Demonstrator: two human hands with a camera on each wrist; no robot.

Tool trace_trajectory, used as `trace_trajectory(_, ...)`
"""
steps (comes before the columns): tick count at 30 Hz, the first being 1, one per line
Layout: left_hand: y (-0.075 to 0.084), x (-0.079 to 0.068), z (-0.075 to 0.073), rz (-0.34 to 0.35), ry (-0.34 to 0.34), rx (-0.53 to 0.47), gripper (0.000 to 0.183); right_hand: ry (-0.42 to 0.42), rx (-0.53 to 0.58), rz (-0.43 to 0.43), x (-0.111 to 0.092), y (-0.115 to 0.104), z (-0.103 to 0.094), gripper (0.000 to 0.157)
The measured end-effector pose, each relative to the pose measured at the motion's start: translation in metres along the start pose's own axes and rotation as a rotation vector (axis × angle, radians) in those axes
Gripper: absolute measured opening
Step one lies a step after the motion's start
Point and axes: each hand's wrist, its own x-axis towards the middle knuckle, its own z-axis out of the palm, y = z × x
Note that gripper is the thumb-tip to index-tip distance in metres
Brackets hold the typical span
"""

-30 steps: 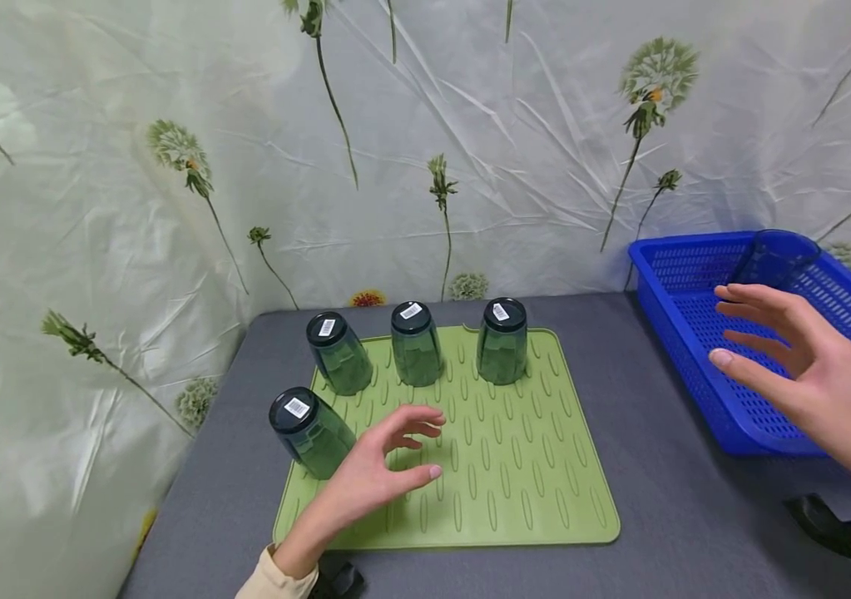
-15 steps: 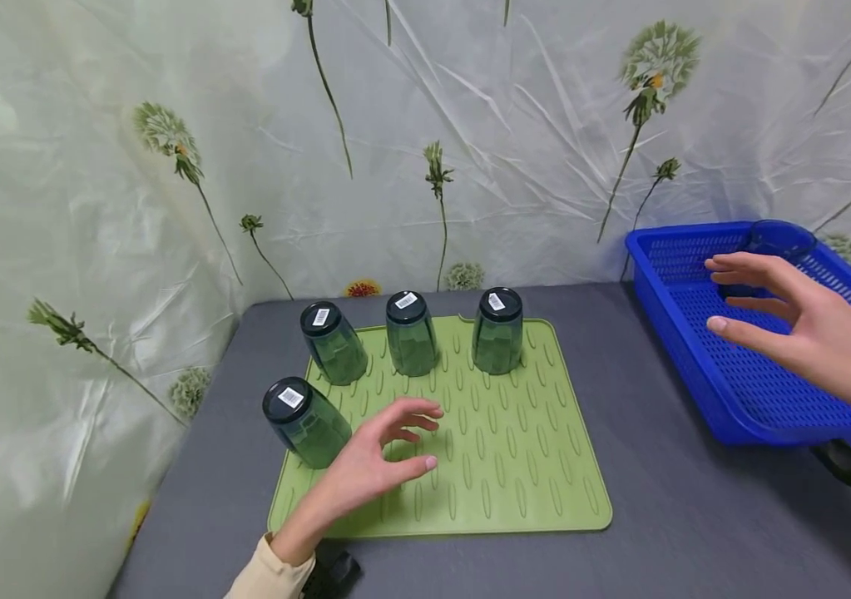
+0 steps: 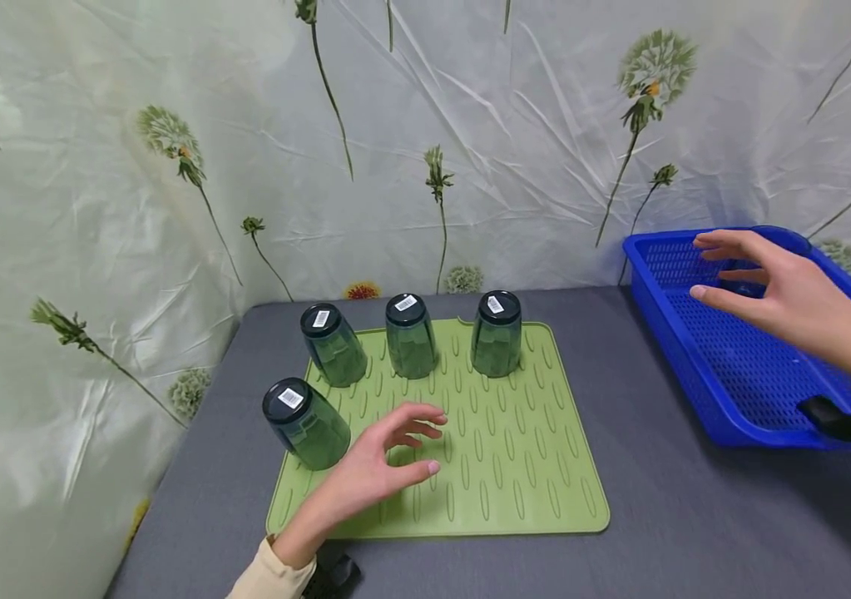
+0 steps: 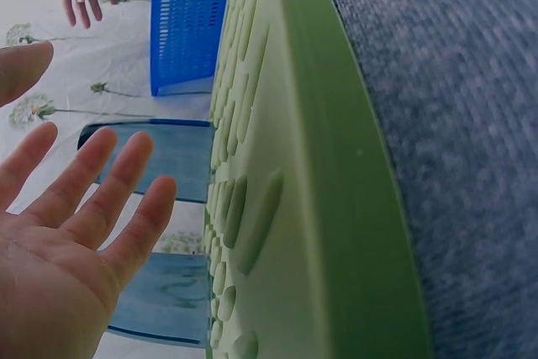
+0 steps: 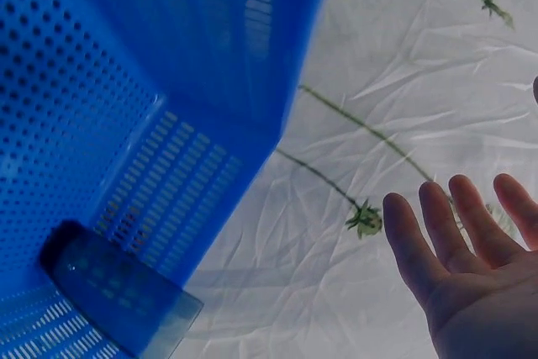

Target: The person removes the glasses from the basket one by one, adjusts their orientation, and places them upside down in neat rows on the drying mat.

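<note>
My right hand [image 3: 784, 291] hovers above the blue plastic basket [image 3: 675, 358], fingers loosely extended and holding nothing. Inside the basket's far end leans a dark tinted drinking glass [image 5: 118, 292], mostly hidden behind that hand in the head view. Over the left half of the green drying mat [image 3: 515, 466], my left hand [image 3: 376, 457] hangs relaxed with nothing in it. Nearest to it stands an upside-down green glass [image 3: 313, 433] at the mat's left edge. Behind, more upturned glasses form a row: one at left [image 3: 335, 349], one in the middle [image 3: 412, 341], one at right [image 3: 497, 337].
The grey cloth-covered table [image 3: 665, 516] carries the mat, with the basket to its right. A white sheet with dandelion prints [image 3: 530, 158] hangs behind and along the left side. The basket's rim stands well above the table.
My right hand has risen and moved slightly left and farther over the basket, covering more of the glass in it. My left hand and the glasses on the mat stay put.
</note>
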Motion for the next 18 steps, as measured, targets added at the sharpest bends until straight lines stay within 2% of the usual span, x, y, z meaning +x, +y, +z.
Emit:
trace_trajectory(9,0.002,0.002,0.002,0.013,-0.009,-0.004,0.051,0.026,0.012,0.035,0.014,0.022,-0.003,0.069)
trace_trajectory(18,-0.001,-0.002,0.001,0.007,-0.005,0.006,0.048,0.043,0.026,0.054,0.029,0.039,-0.001,0.067)
